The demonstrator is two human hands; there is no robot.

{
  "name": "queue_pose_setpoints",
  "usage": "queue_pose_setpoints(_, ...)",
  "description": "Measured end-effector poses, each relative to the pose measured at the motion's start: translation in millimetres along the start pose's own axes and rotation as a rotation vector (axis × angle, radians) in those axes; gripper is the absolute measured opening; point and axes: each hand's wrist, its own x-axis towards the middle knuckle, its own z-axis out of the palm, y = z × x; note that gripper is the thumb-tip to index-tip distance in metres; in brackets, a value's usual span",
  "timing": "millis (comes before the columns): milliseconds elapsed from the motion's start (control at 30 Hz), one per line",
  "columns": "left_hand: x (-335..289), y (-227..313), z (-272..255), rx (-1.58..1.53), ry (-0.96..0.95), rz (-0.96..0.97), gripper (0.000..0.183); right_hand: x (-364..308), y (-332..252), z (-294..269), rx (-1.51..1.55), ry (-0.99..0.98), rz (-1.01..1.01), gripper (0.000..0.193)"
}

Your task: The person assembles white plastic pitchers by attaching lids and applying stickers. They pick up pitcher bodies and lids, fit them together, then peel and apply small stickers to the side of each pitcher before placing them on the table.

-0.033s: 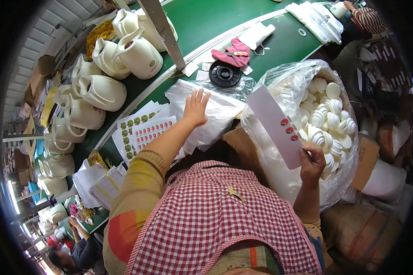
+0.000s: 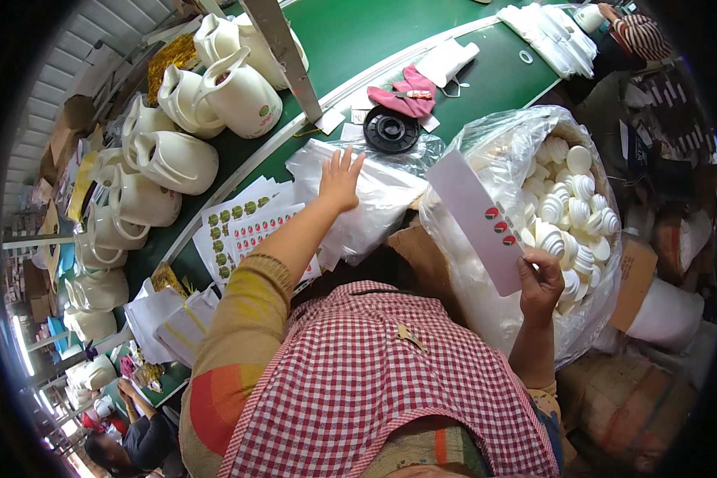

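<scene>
My left hand [image 2: 342,182] has its fingers spread and appears to rest on a pile of clear-white plastic bags [image 2: 374,209]; nothing is in its grip. Between thumb and fingers, my right hand [image 2: 540,280] pinches the lower end of a white sticker sheet [image 2: 474,209], held up at a slant. A few round red-and-green stickers [image 2: 500,226] remain visible along one edge of that sheet. Behind it stands a large plastic-lined sack [image 2: 486,127] full of white ridged lids [image 2: 551,209]. To the left of my left forearm lie printed sticker sheets [image 2: 264,229] with green and red designs.
Cream kettle-shaped jugs [image 2: 251,103] line the green table [image 2: 342,24] on the left, beside a metal post [image 2: 283,60]. Beyond the bags sit a black round disc [image 2: 390,130] and a pink cloth [image 2: 406,94]. Another person [image 2: 139,434] is at lower left, one more [image 2: 639,36] at upper right.
</scene>
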Motion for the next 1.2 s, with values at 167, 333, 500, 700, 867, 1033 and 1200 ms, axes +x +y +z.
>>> queue_pose_setpoints(167,73,-23,11,0.005,-0.507,0.107,0.062,13,-2,21,-0.109,-0.018,0.053,0.016)
queue_pose_setpoints(333,102,-37,30,-0.156,-0.550,0.261,0.023,17,-4,44,-0.141,0.028,0.109,0.017)
queue_pose_setpoints(500,148,-26,58,-0.313,-0.053,0.254,0.009,26,-4,59,-0.117,0.009,0.171,0.017)
queue_pose_setpoints(700,164,-15,74,-0.369,0.203,0.137,0.011,62,-3,82,-0.098,-0.141,0.145,0.018)
queue_pose_setpoints(867,131,-47,64,-0.198,0.208,0.243,0.032,120,-7,127,-0.134,-0.365,0.000,0.017)
queue_pose_setpoints(1033,9,-143,3,-0.748,0.378,0.104,0.037,165,0,197,-0.158,-0.718,0.119,0.011)
queue_pose_setpoints(1200,-59,-246,-91,-0.763,0.527,-0.461,0.023,179,60,294,-0.111,-1.100,0.216,0.012)
